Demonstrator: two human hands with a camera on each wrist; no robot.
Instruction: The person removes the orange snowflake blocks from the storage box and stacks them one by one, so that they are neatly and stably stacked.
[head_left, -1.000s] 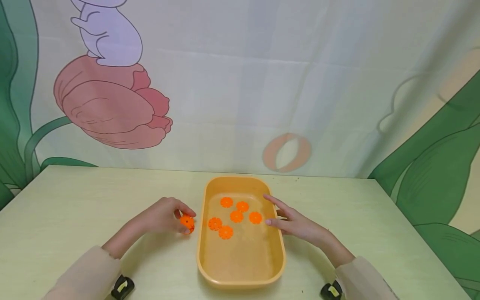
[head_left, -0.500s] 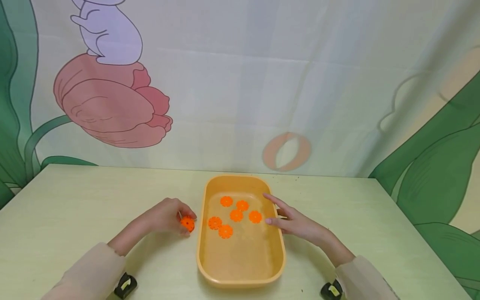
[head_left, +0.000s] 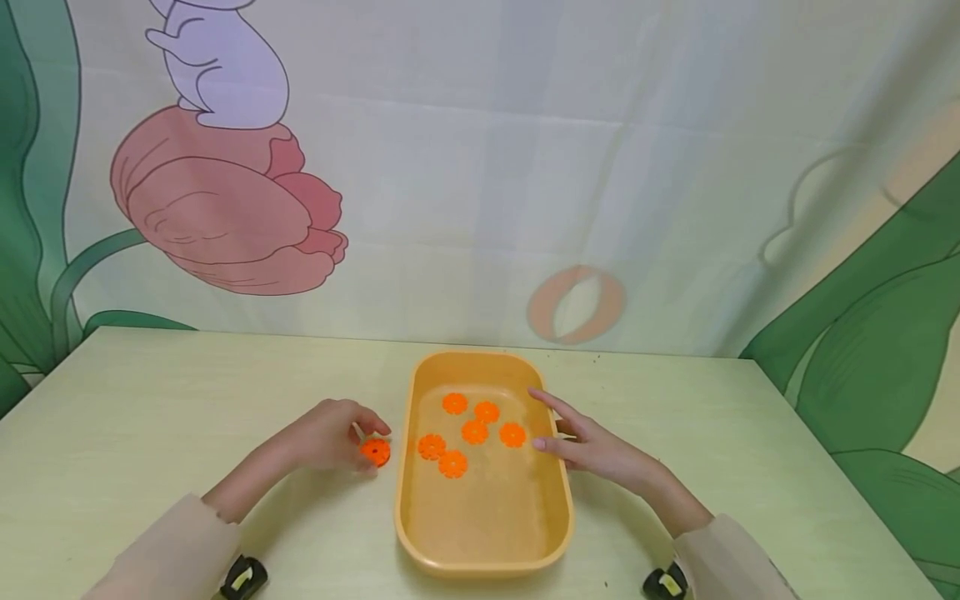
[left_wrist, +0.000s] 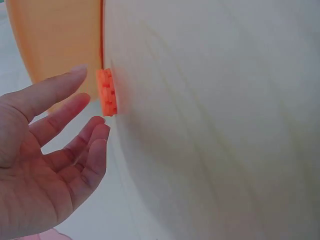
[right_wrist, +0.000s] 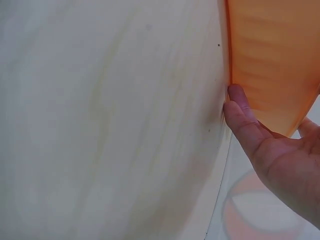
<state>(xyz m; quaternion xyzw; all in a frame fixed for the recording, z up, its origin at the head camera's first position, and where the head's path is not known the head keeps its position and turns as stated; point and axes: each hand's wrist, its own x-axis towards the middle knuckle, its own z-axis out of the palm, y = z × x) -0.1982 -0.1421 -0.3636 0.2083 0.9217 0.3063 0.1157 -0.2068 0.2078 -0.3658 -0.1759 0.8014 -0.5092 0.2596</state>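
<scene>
Beside the tray's left side, a small stack of orange notched plastic discs (head_left: 376, 452) lies flat on the table. My left hand (head_left: 335, 435) is spread around it, thumb and fingers relaxed. In the left wrist view, the fingertips (left_wrist: 80, 70) stand slightly apart from the stack (left_wrist: 106, 92), whose layered edge shows. My right hand (head_left: 596, 448) rests at the right rim of the yellow-orange tray (head_left: 480, 533). Its thumb and index finger reach over the rim, while other fingers (right_wrist: 242, 122) lie along the tray's outer wall in the right wrist view.
Several flat orange flower-shaped discs (head_left: 475, 432) lie inside the tray, mostly toward its far half. The pale table (head_left: 187, 392) ends at a printed cloth backdrop (head_left: 465, 208). A black device (head_left: 244, 577) sits by the left sleeve, and another (head_left: 665, 582) by the right.
The orange stack, tilted in the left fingers one second ago, now lies flat on the table. The left fingers have loosened from it. The right hand and the tray have stayed in place.
</scene>
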